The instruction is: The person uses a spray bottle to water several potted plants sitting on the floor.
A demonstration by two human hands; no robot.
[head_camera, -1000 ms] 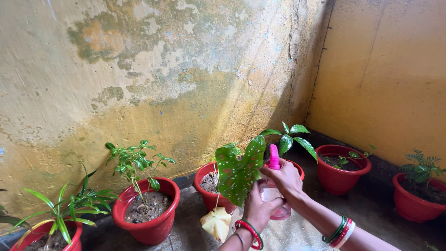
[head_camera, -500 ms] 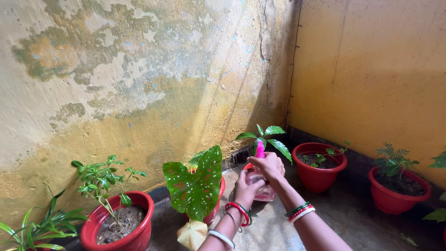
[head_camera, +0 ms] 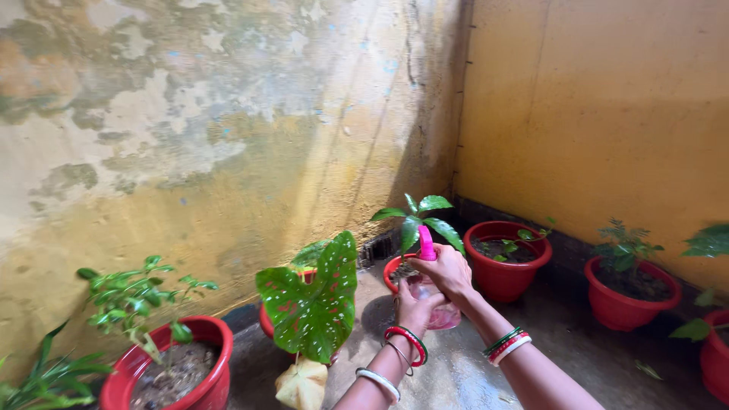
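Note:
My right hand (head_camera: 449, 273) grips the top of a clear spray bottle with a pink nozzle (head_camera: 427, 244). My left hand (head_camera: 414, 307) supports the bottle's body (head_camera: 440, 313) from below. Both wrists wear red, green and white bangles. The nozzle points toward a small leafy plant (head_camera: 419, 216) in a red pot (head_camera: 391, 273) right behind the hands. To the left of my arms stands a plant with large green leaves spotted red (head_camera: 313, 300).
Red pots line the stained yellow walls: one at the left front (head_camera: 205, 361) with a small shrub, one at the corner (head_camera: 507, 262), two at the right (head_camera: 630, 292) (head_camera: 714, 357). A yellowed leaf (head_camera: 302, 383) hangs low. The concrete floor (head_camera: 577, 349) looks wet.
The view has swung right and closer, so the pots shifted left. My hands with the spray bottle stay raised near the small plant in the corner.

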